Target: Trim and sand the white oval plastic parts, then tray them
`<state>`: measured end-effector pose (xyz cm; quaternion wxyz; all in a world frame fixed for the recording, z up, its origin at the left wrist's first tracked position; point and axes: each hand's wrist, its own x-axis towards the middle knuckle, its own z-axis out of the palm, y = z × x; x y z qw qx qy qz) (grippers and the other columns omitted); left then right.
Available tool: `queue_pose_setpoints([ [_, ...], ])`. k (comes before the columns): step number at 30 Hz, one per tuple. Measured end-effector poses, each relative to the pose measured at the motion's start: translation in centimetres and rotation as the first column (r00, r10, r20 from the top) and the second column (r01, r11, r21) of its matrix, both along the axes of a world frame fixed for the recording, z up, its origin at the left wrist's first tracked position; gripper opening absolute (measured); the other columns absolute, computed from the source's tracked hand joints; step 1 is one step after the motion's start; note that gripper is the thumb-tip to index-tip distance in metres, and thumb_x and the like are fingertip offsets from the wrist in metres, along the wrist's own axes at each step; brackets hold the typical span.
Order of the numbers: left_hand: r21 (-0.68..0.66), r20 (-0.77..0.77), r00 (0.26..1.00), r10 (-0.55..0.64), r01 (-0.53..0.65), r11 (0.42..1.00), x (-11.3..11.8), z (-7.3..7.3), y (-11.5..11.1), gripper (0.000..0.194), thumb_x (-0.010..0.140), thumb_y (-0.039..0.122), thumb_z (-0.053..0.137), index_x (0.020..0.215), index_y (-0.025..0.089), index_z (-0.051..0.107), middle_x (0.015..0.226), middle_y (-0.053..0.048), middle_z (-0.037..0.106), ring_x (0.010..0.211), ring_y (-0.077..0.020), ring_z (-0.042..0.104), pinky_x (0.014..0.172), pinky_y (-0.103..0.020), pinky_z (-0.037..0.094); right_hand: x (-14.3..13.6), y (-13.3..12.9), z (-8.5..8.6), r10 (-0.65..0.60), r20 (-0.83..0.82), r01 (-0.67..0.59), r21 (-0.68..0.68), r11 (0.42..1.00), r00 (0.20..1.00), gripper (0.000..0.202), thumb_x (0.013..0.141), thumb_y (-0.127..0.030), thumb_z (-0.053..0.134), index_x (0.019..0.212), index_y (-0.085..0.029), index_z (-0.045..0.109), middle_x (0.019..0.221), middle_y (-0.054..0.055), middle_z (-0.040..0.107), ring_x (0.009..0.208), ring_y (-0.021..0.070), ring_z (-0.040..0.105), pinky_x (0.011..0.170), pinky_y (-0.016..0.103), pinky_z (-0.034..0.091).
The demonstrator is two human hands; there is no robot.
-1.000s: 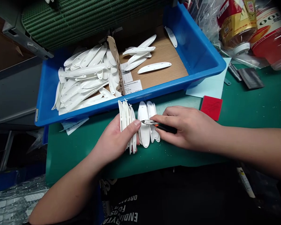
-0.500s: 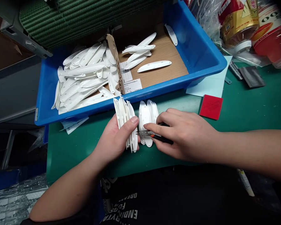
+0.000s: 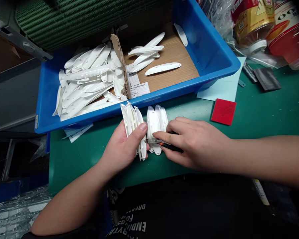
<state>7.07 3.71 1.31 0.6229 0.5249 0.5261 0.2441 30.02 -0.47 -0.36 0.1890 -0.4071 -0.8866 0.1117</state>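
Note:
My left hand point(image 3: 123, 144) is closed around a stack of long white plastic parts point(image 3: 132, 121), held on edge with the thumb across the nearest one. In my right hand point(image 3: 196, 142) is a pair of cutting pliers point(image 3: 170, 146) with dark handles and a bit of orange. The pliers' tip points left and meets the edge of the held stack, by the left thumb. Behind the pliers, more white parts point(image 3: 153, 121) lie together on the green mat; the right fingers partly cover them.
A blue bin point(image 3: 215, 71) spans the back, with a cardboard divider point(image 3: 119, 54) between a heap of white parts point(image 3: 89, 76) and several loose ones. A red square point(image 3: 223, 111) lies on the green mat point(image 3: 261, 113) at right. Bottles point(image 3: 254, 26) lie at the upper right.
The view has shifted slightly, so the bin sits a little further left and up. Both hands, the stack and the pliers keep nearly the same position.

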Motion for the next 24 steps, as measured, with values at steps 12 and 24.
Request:
queue_pose_setpoints([
  [12,0.021,0.0,1.0,0.012,-0.012,1.0,0.11,-0.14,-0.11,0.043,0.094,0.06,0.069,0.11,0.022,0.056,0.074,-0.001,0.071,0.047,-0.0155,0.064,0.041,-0.025,0.052,0.15,0.08,-0.14,-0.009,0.009,0.009,0.001,1.0,1.0,0.035,0.105,-0.039,0.056,0.131,-0.022,0.071,0.097,0.007,0.062,0.089,0.0243,0.054,0.068,0.036,0.034],
  [24,0.003,0.02,1.0,0.005,-0.005,1.0,0.37,0.23,-0.41,0.044,0.095,0.062,0.067,0.108,0.022,0.055,0.064,0.002,0.068,0.045,-0.0161,0.064,0.041,-0.024,0.053,-0.04,-0.01,-0.71,0.028,-0.037,-0.026,0.039,0.999,0.999,0.034,0.109,-0.034,0.051,0.127,-0.015,0.072,0.089,0.006,0.062,0.08,0.0216,0.057,0.066,0.034,0.037],
])
